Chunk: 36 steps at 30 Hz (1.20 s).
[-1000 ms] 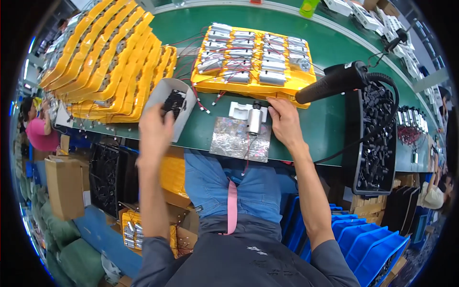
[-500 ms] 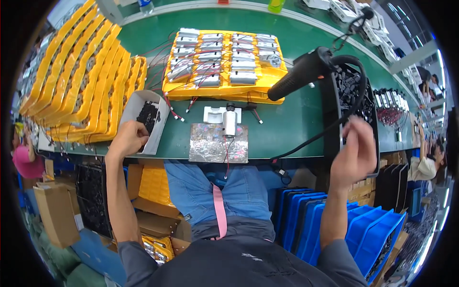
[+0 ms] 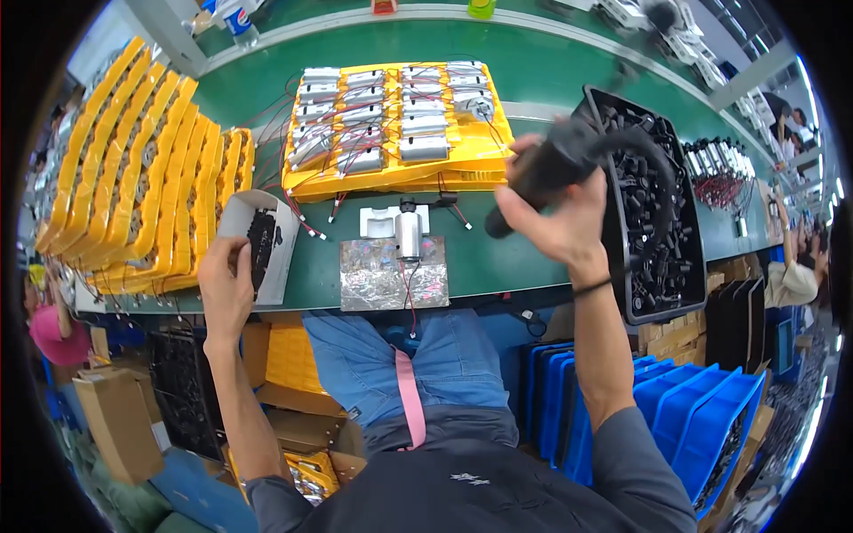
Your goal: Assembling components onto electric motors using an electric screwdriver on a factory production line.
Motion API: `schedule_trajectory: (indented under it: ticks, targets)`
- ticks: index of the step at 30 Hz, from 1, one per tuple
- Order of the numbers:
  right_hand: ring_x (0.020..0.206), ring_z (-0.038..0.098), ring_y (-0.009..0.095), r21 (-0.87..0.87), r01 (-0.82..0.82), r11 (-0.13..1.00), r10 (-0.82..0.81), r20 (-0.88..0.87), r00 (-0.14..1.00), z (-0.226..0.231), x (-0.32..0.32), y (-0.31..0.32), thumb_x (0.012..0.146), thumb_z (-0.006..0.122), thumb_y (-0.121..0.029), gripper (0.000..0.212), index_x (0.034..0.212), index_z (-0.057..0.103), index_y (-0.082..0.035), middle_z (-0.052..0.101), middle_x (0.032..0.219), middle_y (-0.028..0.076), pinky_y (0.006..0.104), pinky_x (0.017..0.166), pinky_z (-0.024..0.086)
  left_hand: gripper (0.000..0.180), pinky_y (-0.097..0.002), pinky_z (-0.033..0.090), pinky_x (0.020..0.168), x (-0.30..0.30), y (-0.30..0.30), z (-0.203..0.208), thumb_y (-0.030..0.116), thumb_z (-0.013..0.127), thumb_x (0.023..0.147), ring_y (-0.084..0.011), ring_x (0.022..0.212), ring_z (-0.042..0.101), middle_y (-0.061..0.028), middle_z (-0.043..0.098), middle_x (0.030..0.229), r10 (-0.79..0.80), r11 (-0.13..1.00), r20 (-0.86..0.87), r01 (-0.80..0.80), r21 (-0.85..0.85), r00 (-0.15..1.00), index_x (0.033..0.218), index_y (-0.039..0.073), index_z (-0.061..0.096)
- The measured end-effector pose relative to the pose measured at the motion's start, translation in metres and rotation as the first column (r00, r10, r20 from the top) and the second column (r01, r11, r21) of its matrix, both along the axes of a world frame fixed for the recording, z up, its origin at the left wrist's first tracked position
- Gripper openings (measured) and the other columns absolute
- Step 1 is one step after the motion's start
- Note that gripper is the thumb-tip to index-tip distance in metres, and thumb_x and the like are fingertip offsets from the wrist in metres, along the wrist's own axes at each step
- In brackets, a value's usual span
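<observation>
Inside curled fingers of right hand, black tool sitting. Left hand bending fingers over white box, black bits lying beside fingertips; cannot tell if pinching.

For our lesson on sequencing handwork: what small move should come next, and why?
Probably the left hand should pick one of the small black parts from the white box: that hand is at the box, the right hand grips the black handheld power tool, and the silver motor sits at the white fixture.
</observation>
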State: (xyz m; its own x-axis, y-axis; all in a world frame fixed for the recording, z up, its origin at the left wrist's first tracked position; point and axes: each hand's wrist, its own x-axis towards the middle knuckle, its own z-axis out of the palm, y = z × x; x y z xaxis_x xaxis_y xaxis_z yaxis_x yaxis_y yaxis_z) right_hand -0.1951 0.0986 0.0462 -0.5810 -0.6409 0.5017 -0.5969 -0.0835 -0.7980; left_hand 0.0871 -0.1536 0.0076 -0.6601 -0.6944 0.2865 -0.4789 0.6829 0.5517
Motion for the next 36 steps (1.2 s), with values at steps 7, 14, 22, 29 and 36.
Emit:
schedule_trajectory:
  ticks: [7,14,22,29,36]
  targets:
    - [0.064,0.058,0.018,-0.427,-0.15,0.892,0.348,0.435,0.83,-0.02,0.042,0.018,0.081,0.064,-0.019,0.053,0.123,0.039,-0.001,0.056,0.074,0.011,0.0384,0.066,0.052,0.008,-0.0341,0.049,0.066,-0.074,0.107,-0.025,-0.001,0.061,0.081,-0.0279,0.074,0.061,-0.0133,0.059,0.081,-0.446,0.864,-0.299,0.493,0.1,0.844,0.089,-0.001,0.061]
    - [0.059,0.054,0.019,-0.504,-0.174,0.846,0.416,0.419,0.807,-0.009,0.052,0.002,0.084,0.061,-0.022,0.051,0.124,0.037,0.0,0.053,0.074,0.011,0.0357,0.056,0.047,0.016,-0.041,0.049,0.069,-0.093,0.147,-0.055,-0.001,0.061,0.08,-0.0349,0.077,0.058,-0.0153,0.056,0.087,-0.516,0.838,-0.228,0.542,0.067,0.826,0.096,-0.002,0.057]
    - [0.059,0.053,0.018,-0.5,-0.211,0.84,0.434,0.386,0.814,-0.012,0.062,0.003,0.085,0.06,-0.022,0.049,0.123,0.036,-0.003,0.052,0.074,0.01,0.0353,0.056,0.047,0.016,-0.0398,0.048,0.065,-0.09,0.148,-0.056,0.002,0.065,0.078,-0.0336,0.075,0.058,-0.0142,0.055,0.083,-0.55,0.816,-0.209,0.574,0.073,0.808,0.091,-0.001,0.056]
    - [0.059,0.054,0.019,-0.471,-0.222,0.854,0.427,0.39,0.816,-0.013,0.067,0.004,0.084,0.063,-0.023,0.051,0.123,0.037,-0.003,0.053,0.074,0.01,0.0351,0.056,0.047,0.014,-0.0406,0.048,0.066,-0.088,0.149,-0.055,0.008,0.064,0.081,-0.0328,0.074,0.057,-0.0136,0.053,0.082,-0.547,0.815,-0.245,0.576,0.065,0.801,0.085,0.0,0.053]
    - [0.059,0.055,0.019,-0.425,-0.164,0.89,0.36,0.436,0.825,-0.011,0.07,-0.003,0.084,0.064,-0.021,0.049,0.121,0.039,-0.003,0.054,0.071,0.009,0.0359,0.057,0.048,0.015,-0.0412,0.048,0.065,-0.089,0.14,-0.054,0.009,0.065,0.081,-0.033,0.073,0.057,-0.0136,0.052,0.081,-0.564,0.82,-0.198,0.572,-0.018,0.802,0.084,0.001,0.052]
